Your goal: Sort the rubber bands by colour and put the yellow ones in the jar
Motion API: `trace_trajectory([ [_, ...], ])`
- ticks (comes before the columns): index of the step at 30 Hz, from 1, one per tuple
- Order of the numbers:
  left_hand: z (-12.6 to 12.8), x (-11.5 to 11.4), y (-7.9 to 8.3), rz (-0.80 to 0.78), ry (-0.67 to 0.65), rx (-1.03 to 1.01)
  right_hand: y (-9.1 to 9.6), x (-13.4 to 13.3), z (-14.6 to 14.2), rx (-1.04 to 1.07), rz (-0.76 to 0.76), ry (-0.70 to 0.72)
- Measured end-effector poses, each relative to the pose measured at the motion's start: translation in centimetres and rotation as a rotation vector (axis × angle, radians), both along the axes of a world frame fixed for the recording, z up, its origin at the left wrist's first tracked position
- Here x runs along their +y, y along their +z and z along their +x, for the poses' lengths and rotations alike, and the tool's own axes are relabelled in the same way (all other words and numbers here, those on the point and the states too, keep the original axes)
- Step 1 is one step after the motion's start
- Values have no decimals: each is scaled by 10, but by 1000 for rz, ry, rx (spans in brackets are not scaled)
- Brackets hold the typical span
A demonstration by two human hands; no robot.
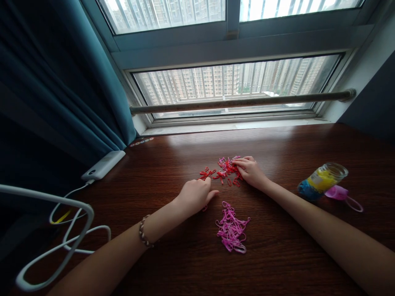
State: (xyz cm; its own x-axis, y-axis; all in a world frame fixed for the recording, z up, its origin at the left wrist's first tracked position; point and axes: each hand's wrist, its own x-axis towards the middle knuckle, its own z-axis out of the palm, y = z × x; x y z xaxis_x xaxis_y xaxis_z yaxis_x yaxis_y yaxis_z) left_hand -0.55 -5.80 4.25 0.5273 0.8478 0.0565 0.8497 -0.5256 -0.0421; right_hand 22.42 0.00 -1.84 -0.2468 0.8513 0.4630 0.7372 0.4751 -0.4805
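Near the middle of the table, my left hand (195, 195) is over a small group of red looped clips (206, 173). Its thumb sticks out to the side and its other fingers bend down, their tips partly hidden. Stretched fingers of my right hand (250, 169) touch the edge of a mixed pile of red and pink clips (227, 167); no clip shows lifted in them. Closer to me lies a separate heap of pink looped clips (232, 230). One more loop peeks out beside my left hand, mostly covered.
At right, a tilted glass jar (322, 181) with yellow and blue contents sits by a pink lid with a loop (339, 193). At left are a white power bank (103, 165), a white cable (88, 211) and a blue curtain (105, 90). A window rail (240, 103) runs behind the table.
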Motion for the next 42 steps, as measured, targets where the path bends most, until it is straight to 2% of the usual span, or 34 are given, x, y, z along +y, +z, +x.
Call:
trace_trajectory([
  [4, -1, -9, 10, -161, -30, 48, 2, 1, 1, 57, 9, 5],
  [9, 0, -17, 21, -464, -102, -159, 10, -2, 0, 212, 3, -54],
  [15, 3, -21, 23, -909, -127, -393, 17, -7, 1, 534, -180, -144],
  [17, 4, -18, 21, -978, -151, -488, 18, -7, 2, 680, -258, -125],
  [19, 4, -10, 16, -849, -180, -575, 21, -8, 1, 797, -335, -86],
  [21, 2, 2, 6, -528, -196, -650, 27, -11, -2, 849, -400, -6],
  [23, -2, 17, -5, -191, -219, -673, 35, -16, -7, 820, -505, 166],
  [25, -7, 31, -17, -20, -311, -564, 45, -24, -14, 716, -678, 421],
  [28, -12, 42, -30, -26, -338, -383, 56, -40, -26, 458, -917, 759],
  [30, -13, 43, -33, -89, -321, -326, 60, -49, -31, 280, -969, 876],
  [32, -13, 43, -32, -136, -318, -307, 62, -54, -34, 168, -960, 937],
  [34, -13, 42, -30, -169, -327, -309, 63, -53, -32, 161, -950, 941],
  [37, -13, 41, -26, -192, -346, -329, 58, -44, -26, 318, -854, 755],
  [40, -14, 41, -24, -203, -363, -347, 48, -30, -18, 463, -593, 443],
  [42, -15, 41, -24, -207, -366, -357, 40, -23, -15, 434, -391, 295],
])
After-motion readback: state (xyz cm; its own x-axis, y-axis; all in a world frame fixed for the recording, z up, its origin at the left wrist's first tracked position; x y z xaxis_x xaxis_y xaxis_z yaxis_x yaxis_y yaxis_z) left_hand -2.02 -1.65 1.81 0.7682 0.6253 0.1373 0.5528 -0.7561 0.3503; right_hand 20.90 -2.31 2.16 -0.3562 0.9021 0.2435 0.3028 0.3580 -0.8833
